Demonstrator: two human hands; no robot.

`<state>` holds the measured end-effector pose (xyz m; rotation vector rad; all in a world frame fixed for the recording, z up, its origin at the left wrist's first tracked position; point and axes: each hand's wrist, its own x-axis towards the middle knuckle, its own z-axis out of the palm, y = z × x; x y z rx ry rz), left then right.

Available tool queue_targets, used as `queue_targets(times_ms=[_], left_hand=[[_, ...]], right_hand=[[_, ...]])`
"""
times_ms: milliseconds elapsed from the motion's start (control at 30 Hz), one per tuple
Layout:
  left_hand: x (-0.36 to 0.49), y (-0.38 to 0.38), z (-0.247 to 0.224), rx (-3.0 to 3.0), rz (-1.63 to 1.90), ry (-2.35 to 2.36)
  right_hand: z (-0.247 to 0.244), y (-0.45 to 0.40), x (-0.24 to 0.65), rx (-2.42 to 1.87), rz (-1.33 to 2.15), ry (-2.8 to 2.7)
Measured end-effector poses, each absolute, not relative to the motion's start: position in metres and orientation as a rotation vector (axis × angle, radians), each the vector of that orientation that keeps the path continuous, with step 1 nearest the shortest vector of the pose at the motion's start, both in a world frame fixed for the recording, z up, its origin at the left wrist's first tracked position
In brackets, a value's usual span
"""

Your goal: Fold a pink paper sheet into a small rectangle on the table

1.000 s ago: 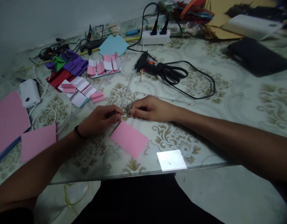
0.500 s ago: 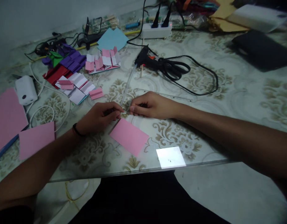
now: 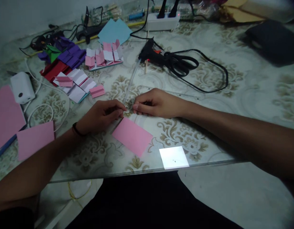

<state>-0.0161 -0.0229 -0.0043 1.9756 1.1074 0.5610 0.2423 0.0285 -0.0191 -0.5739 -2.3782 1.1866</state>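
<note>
My left hand [image 3: 100,116] rests on the patterned table, fingers curled in and thumb close to the index finger. No object shows in it. Just below its fingertips lies a small pink paper rectangle [image 3: 132,136], flat on the table. Facing it, my right hand [image 3: 156,103] is also closed, thumb against bent fingers, with nothing visible between them. A narrow gap separates the two hands. Behind that gap is the end of a clear glue stick [image 3: 132,81], which runs from a black glue gun [image 3: 151,55] lying on its side.
Folded pink-and-white paper pieces [image 3: 77,84], purple folded paper [image 3: 72,57] and blue sheets [image 3: 114,31] lie at the left back. A power strip [image 3: 163,22] stands at the back. Pink sheets [image 3: 35,140] and a white device [image 3: 22,87] are left. A bright patch [image 3: 174,157] marks the front edge.
The view has shifted slightly, so the things at the back sit higher in the picture. Both hands and the pink paper keep their places on the table.
</note>
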Motion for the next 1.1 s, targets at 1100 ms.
queue_targets(times_ms=[1100], left_hand=[[-0.0132,-0.0240,-0.0040,1.963,0.560,1.148]], right_hand=[[-0.0133,0.0242,0.2436,-0.700,1.183,-2.430]])
